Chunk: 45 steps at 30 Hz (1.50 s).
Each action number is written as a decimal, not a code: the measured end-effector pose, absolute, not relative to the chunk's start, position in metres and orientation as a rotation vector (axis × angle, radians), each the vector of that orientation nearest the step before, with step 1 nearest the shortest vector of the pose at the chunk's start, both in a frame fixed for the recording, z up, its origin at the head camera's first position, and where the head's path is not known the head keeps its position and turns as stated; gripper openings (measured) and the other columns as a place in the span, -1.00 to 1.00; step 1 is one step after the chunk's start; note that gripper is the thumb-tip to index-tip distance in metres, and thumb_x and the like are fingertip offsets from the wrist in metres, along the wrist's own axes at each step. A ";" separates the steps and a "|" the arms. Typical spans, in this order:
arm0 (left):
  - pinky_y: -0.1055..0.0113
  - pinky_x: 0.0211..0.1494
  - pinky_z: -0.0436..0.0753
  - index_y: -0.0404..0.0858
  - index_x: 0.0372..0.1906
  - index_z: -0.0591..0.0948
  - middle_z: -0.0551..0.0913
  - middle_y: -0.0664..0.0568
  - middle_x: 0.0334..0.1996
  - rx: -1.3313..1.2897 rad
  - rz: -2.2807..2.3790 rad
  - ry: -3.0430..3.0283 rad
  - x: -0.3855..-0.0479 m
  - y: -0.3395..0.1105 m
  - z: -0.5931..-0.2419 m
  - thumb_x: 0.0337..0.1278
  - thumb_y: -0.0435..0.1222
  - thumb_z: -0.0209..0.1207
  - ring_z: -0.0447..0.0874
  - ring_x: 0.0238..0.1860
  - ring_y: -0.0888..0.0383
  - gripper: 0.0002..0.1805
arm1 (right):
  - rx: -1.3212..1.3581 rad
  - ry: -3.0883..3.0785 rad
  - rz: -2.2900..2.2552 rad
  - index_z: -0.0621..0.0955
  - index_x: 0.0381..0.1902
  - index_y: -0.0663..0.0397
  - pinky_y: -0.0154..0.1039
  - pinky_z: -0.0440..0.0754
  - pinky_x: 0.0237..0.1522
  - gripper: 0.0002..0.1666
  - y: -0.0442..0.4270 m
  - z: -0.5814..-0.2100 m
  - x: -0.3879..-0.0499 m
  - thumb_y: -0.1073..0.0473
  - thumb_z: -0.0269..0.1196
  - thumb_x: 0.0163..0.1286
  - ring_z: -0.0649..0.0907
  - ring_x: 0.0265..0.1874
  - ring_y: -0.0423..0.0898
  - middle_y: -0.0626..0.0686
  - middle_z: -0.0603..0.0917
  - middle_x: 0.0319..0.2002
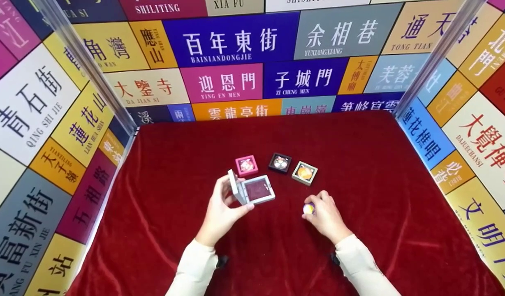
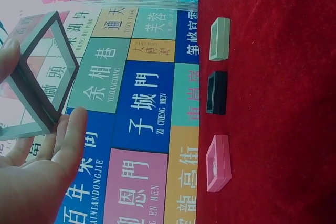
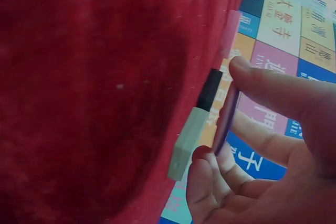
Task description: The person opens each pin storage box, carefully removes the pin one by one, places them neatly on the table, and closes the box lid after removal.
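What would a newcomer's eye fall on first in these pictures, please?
Probably the colourful lettered panels, rising behind and beside the deep red cloth. Next, the open grey frame in the left hand, and the small round disc the right hand pinches. Beyond them, a pink frame, a black frame and a pale green frame sit in a row.

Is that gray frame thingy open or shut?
Open. The left hand holds the gray frame with its two halves spread apart like a book, meeting along one edge.
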<state>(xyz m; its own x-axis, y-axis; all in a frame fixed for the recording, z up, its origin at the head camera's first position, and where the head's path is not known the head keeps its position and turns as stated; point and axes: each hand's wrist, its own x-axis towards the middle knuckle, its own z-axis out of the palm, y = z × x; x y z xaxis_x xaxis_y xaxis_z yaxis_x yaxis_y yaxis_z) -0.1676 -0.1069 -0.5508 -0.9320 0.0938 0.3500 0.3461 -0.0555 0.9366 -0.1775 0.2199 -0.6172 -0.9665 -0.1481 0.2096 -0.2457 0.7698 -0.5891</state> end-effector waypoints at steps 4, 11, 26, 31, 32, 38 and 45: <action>0.07 0.24 0.70 -0.36 0.48 0.35 0.62 -0.20 0.28 -0.483 -2.105 -2.030 -0.167 -0.108 -0.551 -0.08 -0.59 0.60 0.61 0.28 -0.17 -0.02 | 0.277 -2.869 0.941 0.72 -0.14 0.18 0.13 0.58 -0.03 -0.58 0.222 -0.621 -0.178 0.38 0.67 0.07 0.51 -0.09 0.22 0.07 0.44 -0.18; 0.08 0.24 0.70 -0.27 0.50 0.36 0.55 -0.42 0.31 -0.503 -2.117 -2.007 -0.168 -0.109 -0.551 -0.05 -0.61 0.58 0.56 0.31 -0.31 -0.03 | 0.233 -2.925 0.872 0.72 -0.12 0.18 0.19 0.61 -0.04 -0.58 0.225 -0.625 -0.179 0.34 0.68 0.09 0.52 -0.07 0.23 0.12 0.48 -0.15; 0.00 0.26 0.68 -0.23 0.52 0.34 0.54 -0.34 0.35 -0.470 -2.128 -2.031 -0.169 -0.113 -0.551 0.00 -0.62 0.54 0.55 0.34 -0.19 -0.03 | 0.243 -2.990 0.841 0.70 -0.09 0.16 0.20 0.64 -0.03 -0.54 0.229 -0.627 -0.179 0.29 0.69 0.09 0.52 -0.05 0.25 0.13 0.51 -0.15; 0.01 0.26 0.69 -0.21 0.58 0.33 0.54 -0.15 0.38 -0.478 -2.120 -2.032 -0.167 -0.114 -0.552 0.02 -0.60 0.55 0.53 0.35 -0.20 0.02 | 0.281 -3.027 0.823 0.69 -0.06 0.16 0.18 0.62 0.01 -0.52 0.230 -0.623 -0.179 0.28 0.68 0.11 0.51 -0.05 0.24 0.13 0.51 -0.15; 0.01 0.27 0.68 -0.21 0.60 0.32 0.52 -0.14 0.40 -0.487 -2.119 -2.032 -0.167 -0.115 -0.553 0.03 -0.59 0.55 0.52 0.37 -0.21 0.02 | 0.292 -3.032 0.818 0.68 -0.05 0.16 0.17 0.62 0.02 -0.51 0.230 -0.622 -0.179 0.27 0.68 0.10 0.52 -0.05 0.24 0.13 0.51 -0.15; 0.03 0.29 0.68 -0.18 0.61 0.35 0.50 -0.10 0.43 -0.501 -2.103 -2.065 -0.166 -0.116 -0.552 0.07 -0.59 0.53 0.49 0.43 -0.12 0.00 | 0.307 -3.047 0.791 0.69 -0.03 0.16 0.14 0.63 0.01 -0.49 0.231 -0.621 -0.178 0.26 0.69 0.10 0.53 -0.05 0.22 0.11 0.52 -0.13; 0.08 0.26 0.70 -0.25 0.54 0.36 0.50 -0.14 0.42 -0.460 -2.103 -2.142 -0.167 -0.125 -0.555 0.09 -0.66 0.46 0.49 0.41 -0.07 -0.08 | 0.363 -3.036 0.809 0.69 0.01 0.18 0.12 0.63 -0.06 -0.52 0.233 -0.621 -0.176 0.20 0.65 0.20 0.52 -0.07 0.20 0.11 0.50 -0.13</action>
<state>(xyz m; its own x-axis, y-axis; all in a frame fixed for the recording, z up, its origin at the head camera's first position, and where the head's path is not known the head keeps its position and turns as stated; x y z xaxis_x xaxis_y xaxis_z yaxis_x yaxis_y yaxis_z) -0.1668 -0.1249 -0.5548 -0.9487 0.1408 0.2830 0.2855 -0.0026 0.9584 -0.1761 0.2335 -0.6211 -0.9734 -0.2258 0.0379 -0.2148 0.8430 -0.4932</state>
